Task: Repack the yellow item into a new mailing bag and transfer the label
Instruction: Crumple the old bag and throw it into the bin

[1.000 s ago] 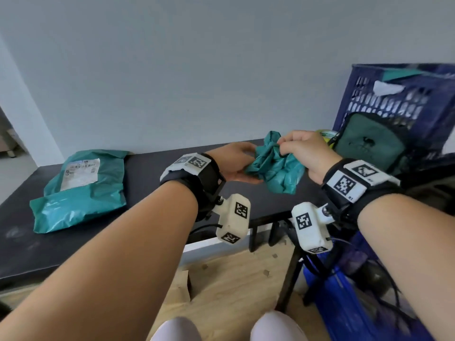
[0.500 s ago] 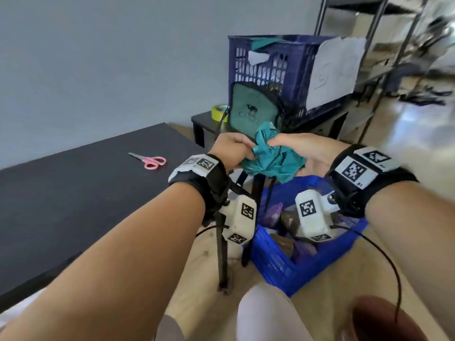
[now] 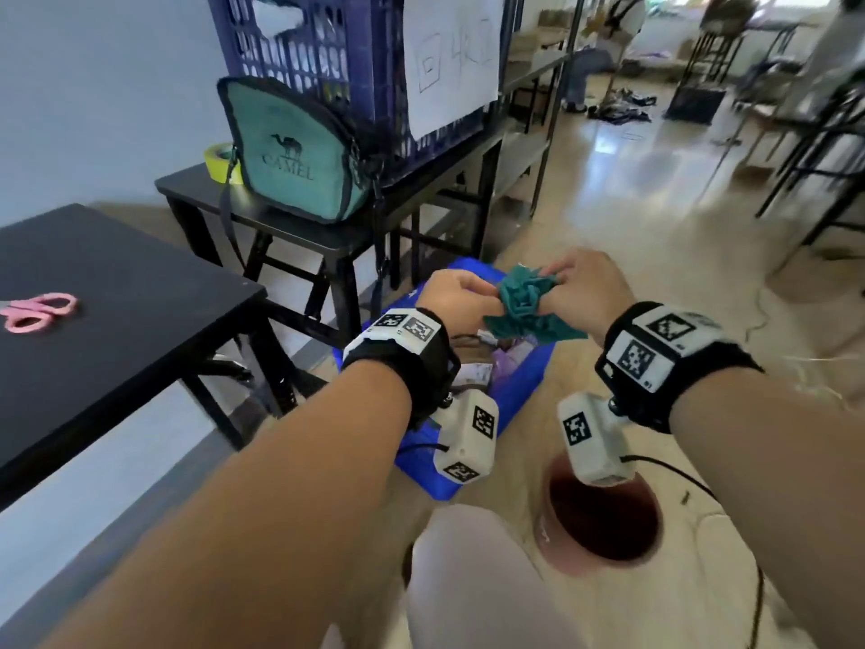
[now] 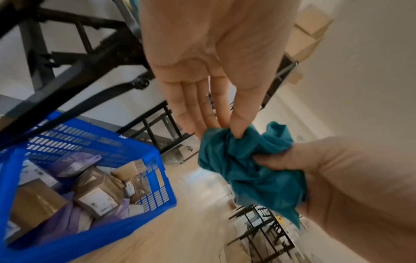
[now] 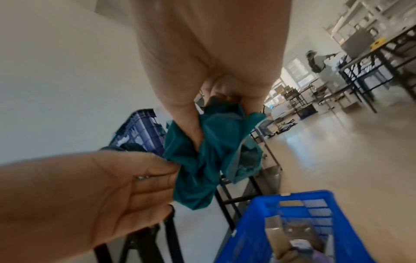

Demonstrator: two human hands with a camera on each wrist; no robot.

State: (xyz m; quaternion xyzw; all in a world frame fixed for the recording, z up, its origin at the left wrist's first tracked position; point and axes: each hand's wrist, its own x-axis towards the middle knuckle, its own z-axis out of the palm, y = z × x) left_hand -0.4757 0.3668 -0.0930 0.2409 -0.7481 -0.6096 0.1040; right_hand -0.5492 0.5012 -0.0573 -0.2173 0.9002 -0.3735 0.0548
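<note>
1. Both hands meet in the air over a blue slotted plastic crate (image 3: 524,391) that sits on the floor and holds taped brown parcels and purple bags.
2. Between them is a crumpled teal plastic mailing bag (image 3: 524,306), scrunched into a loose wad. It hangs above the crate, touching neither crate nor desk.
3. The left hand (image 3: 456,297) pinches one edge of the wad between thumb and the tips of nearly straight fingers (image 4: 193,110).
4. The right hand (image 3: 585,292) is clenched round the bulk of the wad, its thumb pressed into the folds.
5. Handling, as a judgement: the wad looks very light, soft and springy. Thin film like this tends to be slippery and to spread open once let go, so a full-fist hold round the middle should suit it better than an edge pinch.
6. It looks empty, probably the used wrapper on its way to be discarded; no yellow item or label shows in these views.
7. Nearby, pink-handled scissors (image 3: 37,311) lie on the black desk (image 3: 140,311). A teal fabric shoulder bag (image 3: 299,156) stands on a smaller black side table (image 3: 346,236), leaning against a dark blue slotted crate (image 3: 327,49), with a yellow tape roll (image 3: 217,156) just beside it.
</note>
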